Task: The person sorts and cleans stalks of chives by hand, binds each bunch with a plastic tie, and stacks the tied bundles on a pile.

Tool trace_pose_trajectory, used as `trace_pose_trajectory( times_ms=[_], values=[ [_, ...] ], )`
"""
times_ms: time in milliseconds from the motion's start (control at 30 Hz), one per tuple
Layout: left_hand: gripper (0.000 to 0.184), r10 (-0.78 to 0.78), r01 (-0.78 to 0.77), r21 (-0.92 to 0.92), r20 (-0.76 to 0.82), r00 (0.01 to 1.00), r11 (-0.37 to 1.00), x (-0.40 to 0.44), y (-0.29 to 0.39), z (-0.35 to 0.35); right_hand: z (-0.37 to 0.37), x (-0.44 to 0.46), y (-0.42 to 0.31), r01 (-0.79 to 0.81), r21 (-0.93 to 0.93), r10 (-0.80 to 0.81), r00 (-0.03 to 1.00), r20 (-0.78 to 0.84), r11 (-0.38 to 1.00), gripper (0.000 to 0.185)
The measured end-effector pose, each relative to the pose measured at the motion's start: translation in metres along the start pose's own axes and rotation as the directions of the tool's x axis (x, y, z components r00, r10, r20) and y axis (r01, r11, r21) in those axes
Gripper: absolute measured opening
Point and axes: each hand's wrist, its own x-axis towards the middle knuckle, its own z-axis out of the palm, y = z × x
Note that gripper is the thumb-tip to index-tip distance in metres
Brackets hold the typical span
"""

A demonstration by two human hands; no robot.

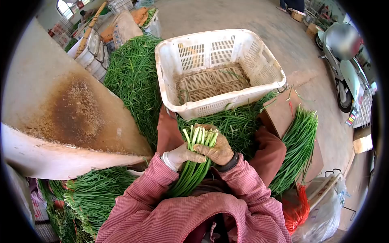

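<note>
A bunch of long green chive stalks (194, 166) is held in front of my chest, its pale cut ends pointing up and away from me. My left hand (184, 156), in a whitish glove, closes round it from the left. On the other side, my right hand (220, 149), in a stained tan glove with a dark band at the wrist, wraps the stalks, thumb across the front. The two thumbs nearly meet. Beyond my hands stands a white plastic crate (223, 99) with a dirty slatted bottom. Loose green stalks (131, 69) are heaped beside and beneath it.
Tidy chive bundles (298, 146) lie on a brown board at my right, more bundles (99, 194) at my left. A stained pale slab (77, 113) juts in from the left. Red ties (298, 210) hang near a plastic bag (324, 214). A scooter (344, 77) stands far right.
</note>
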Motion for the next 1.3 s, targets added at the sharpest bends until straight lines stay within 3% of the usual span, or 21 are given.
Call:
trace_pose_trajectory(
  times_ms=[133, 200, 267, 300, 367, 433, 467, 500, 567, 600, 667, 700, 733, 800, 900, 967, 1000, 1033, 1100, 1200, 1300],
  values=[
    [0.041, 0.049, -0.050, 0.044, 0.030, 0.998, 0.998, 0.001, -0.002, 0.006, -0.009, 0.000, -0.003, -0.112, -0.157, 0.103, 0.993, -0.060, 0.981, 0.046],
    [0.043, 0.063, -0.060, 0.055, -0.049, 0.997, 0.997, -0.001, -0.003, 0.008, -0.015, 0.012, -0.011, -0.314, 0.029, 0.315, 0.948, -0.052, 0.949, 0.036],
    [0.050, 0.102, -0.090, 0.085, -0.144, 0.984, 0.992, 0.000, -0.006, 0.005, -0.015, 0.020, -0.024, -0.437, 0.151, 0.449, 0.892, -0.057, 0.887, 0.049],
    [0.051, 0.077, -0.054, 0.130, -0.184, 0.980, 0.990, -0.004, 0.002, 0.008, -0.025, 0.023, -0.013, -0.335, 0.303, 0.352, 0.936, -0.004, 0.892, 0.047],
    [0.050, 0.082, -0.062, 0.102, -0.201, 0.976, 0.993, -0.006, 0.000, 0.008, 0.004, 0.026, -0.039, 0.147, 0.083, -0.120, 0.956, -0.268, 0.986, 0.048],
    [0.048, 0.097, -0.081, 0.176, -0.082, 0.992, 0.981, -0.001, -0.011, 0.006, 0.006, 0.022, -0.032, 0.234, -0.272, -0.231, 0.972, 0.043, 0.933, 0.043],
    [0.045, 0.080, -0.036, 0.425, -0.088, 0.993, 0.905, -0.004, -0.013, 0.002, 0.003, 0.020, -0.034, 0.267, -0.525, -0.144, 0.954, 0.263, 0.808, 0.034],
    [0.045, 0.074, -0.030, 0.421, -0.088, 0.993, 0.906, -0.008, -0.004, 0.006, 0.002, 0.019, -0.024, 0.234, -0.526, -0.117, 0.962, 0.246, 0.817, 0.025],
    [0.034, -0.224, 0.223, -0.056, -0.008, 0.975, 0.973, -0.016, 0.010, 0.009, 0.005, 0.019, -0.032, 0.151, -0.527, -0.018, 0.968, 0.250, 0.836, 0.016],
    [0.029, -0.193, 0.183, -0.169, -0.047, 0.980, 0.969, -0.017, 0.013, 0.010, 0.006, 0.020, -0.034, 0.147, -0.525, -0.012, 0.968, 0.251, 0.838, 0.016],
    [0.028, -0.233, 0.222, -0.128, -0.073, 0.970, 0.966, -0.014, 0.020, 0.014, 0.010, 0.024, -0.036, 0.230, -0.597, -0.017, 0.940, 0.341, 0.769, 0.023],
    [0.030, -0.286, 0.281, -0.069, -0.078, 0.955, 0.957, -0.009, 0.028, 0.016, 0.012, 0.029, -0.036, 0.231, -0.594, -0.020, 0.941, 0.339, 0.770, 0.023],
    [0.030, -0.290, 0.286, -0.066, -0.079, 0.954, 0.956, -0.004, 0.032, 0.016, 0.016, 0.034, -0.036, -0.022, -0.275, 0.093, 0.964, 0.250, 0.961, 0.033],
    [0.032, 0.010, 0.015, 0.180, -0.140, 0.990, 0.984, 0.004, 0.040, 0.017, 0.015, 0.043, -0.040, -0.257, 0.109, 0.230, 0.950, 0.211, 0.960, 0.043],
    [0.031, 0.335, -0.305, 0.184, -0.165, 0.928, 0.934, 0.002, 0.094, 0.030, 0.013, 0.061, -0.054, 0.046, 0.190, -0.063, 0.994, 0.085, 0.981, 0.091],
    [0.034, 0.446, -0.430, 0.119, -0.239, 0.862, 0.895, -0.006, 0.131, 0.021, 0.012, 0.040, -0.014, -0.246, -0.182, 0.288, 0.919, 0.267, 0.952, 0.089],
    [0.035, 0.553, -0.557, 0.108, -0.368, 0.747, 0.824, -0.013, 0.148, 0.022, 0.020, 0.023, -0.008, -0.301, -0.156, 0.335, 0.761, 0.556, 0.941, 0.086],
    [0.034, 0.571, -0.593, 0.063, -0.367, 0.734, 0.803, -0.021, 0.168, -0.004, 0.013, -0.005, 0.026, -0.282, -0.362, 0.452, 0.679, 0.578, 0.888, 0.071],
    [0.032, 0.695, -0.704, 0.222, -0.512, 0.505, 0.675, -0.046, 0.195, -0.014, -0.040, -0.060, 0.120, 0.070, -0.698, 0.416, 0.759, 0.501, 0.712, 0.057],
    [0.029, 0.745, -0.750, 0.271, -0.525, 0.410, 0.604, -0.072, 0.207, -0.040, -0.080, -0.056, 0.083, -0.269, -0.798, 0.554, 0.827, 0.095, 0.539, 0.065],
    [0.028, 0.816, -0.754, 0.407, -0.503, 0.285, 0.515, -0.065, 0.197, -0.023, -0.093, -0.029, -0.007, -0.289, -0.668, 0.239, 0.956, -0.168, 0.686, 0.073]
  ],
)
